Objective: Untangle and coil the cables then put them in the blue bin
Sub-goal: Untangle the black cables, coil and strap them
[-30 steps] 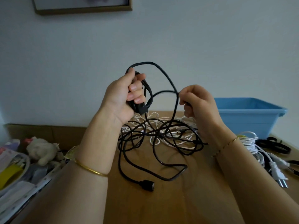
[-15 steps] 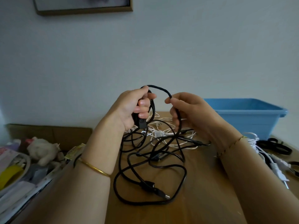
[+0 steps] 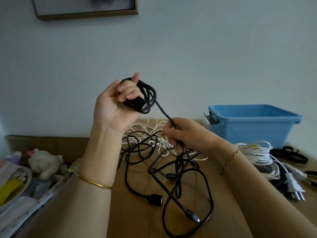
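My left hand (image 3: 118, 107) is raised above the table and grips a small coil of black cable (image 3: 147, 97) wound around its fingers. From that coil a taut strand runs down to my right hand (image 3: 181, 134), which holds the same black cable in a fist. Below, the loose length of black cable (image 3: 188, 182) lies in tangled loops on the wooden table (image 3: 133, 213), with two plug ends near the front. A thin white cable (image 3: 151, 124) lies tangled behind it. The blue bin (image 3: 253, 124) stands at the back right.
A coiled white cable with a plug (image 3: 260, 153) and black cable ties (image 3: 289, 153) lie to the right beside the bin. Left of the table sits a cluttered box with a plush toy (image 3: 44, 162) and papers. A framed picture (image 3: 85, 7) hangs on the wall.
My left hand rose and turned palm toward me with more cable wound on it. My right hand dropped lower and slid down the strand, pulling it taut.
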### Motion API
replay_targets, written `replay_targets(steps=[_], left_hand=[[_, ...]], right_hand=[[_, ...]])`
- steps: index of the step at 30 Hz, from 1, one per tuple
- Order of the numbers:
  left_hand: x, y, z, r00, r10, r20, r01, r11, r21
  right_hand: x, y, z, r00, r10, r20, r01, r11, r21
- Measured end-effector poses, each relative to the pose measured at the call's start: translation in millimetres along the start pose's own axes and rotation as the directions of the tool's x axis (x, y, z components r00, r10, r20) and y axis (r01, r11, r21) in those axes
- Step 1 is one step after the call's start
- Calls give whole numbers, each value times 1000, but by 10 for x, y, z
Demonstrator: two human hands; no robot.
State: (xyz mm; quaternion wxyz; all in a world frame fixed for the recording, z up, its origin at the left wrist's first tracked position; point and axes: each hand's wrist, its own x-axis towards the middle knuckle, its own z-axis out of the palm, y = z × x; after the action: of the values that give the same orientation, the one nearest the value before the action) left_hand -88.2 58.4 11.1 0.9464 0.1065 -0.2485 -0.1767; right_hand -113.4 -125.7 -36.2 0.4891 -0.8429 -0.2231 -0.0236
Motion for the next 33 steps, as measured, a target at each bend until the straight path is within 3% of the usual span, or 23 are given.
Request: replay_targets(steps=[3, 7, 9, 11, 13, 16, 19, 22, 25, 26, 29, 30, 33], left_hand=[[43, 8, -16, 975, 204, -90, -193, 974, 116], [115, -124, -81, 947, 307, -90, -266, 912, 312], [131, -219, -101, 929, 363, -75, -288, 834, 471], [137, -321, -126, 890, 453, -47, -316, 690, 652], [127, -385, -166, 853, 521, 25, -321, 487, 813], [96, -399, -229, 811, 535, 238, -235, -74, 969], [63, -415, -238, 884, 368, 289, -79, -492, 867], [45, -430, -213, 971, 202, 129, 78, -775, 627], [39, -387, -165, 995, 101, -3, 85, -820, 566], [38, -375, -139, 997, 59, -57, 81, -772, 630], [-23, -356, -34, 972, -86, -220, 154, -473, 867], [-41, -345, -11, 964, -130, -231, 155, -429, 890], [-39, -309, -24, 979, -117, -167, 89, -491, 866]], right_hand=[[-5, -22, 15, 991, 24, 132, -5, 990, -140], [-40, -143, 18, 979, 28, 203, 21, 972, -234], [-52, -187, 21, 975, 14, 222, 57, 948, -312], [-56, -206, 22, 978, 8, 210, 65, 937, -342], [-64, -233, 28, 980, 14, 199, 60, 931, -359], [-78, -271, 13, 985, 19, 172, 39, 942, -332], [-90, -281, -33, 998, 19, 54, -2, 954, -301], [-95, -282, -81, 997, -3, -71, -22, 939, -344], [-71, -243, -147, 970, -86, -227, -29, 886, -463], [-59, -219, -160, 953, -126, -274, -24, 874, -484], [-33, -154, -152, 895, -244, -372, 35, 873, -487], [-26, -139, -140, 873, -276, -402, 44, 866, -498], [0, -100, -116, 822, -347, -451, 32, 819, -573]])
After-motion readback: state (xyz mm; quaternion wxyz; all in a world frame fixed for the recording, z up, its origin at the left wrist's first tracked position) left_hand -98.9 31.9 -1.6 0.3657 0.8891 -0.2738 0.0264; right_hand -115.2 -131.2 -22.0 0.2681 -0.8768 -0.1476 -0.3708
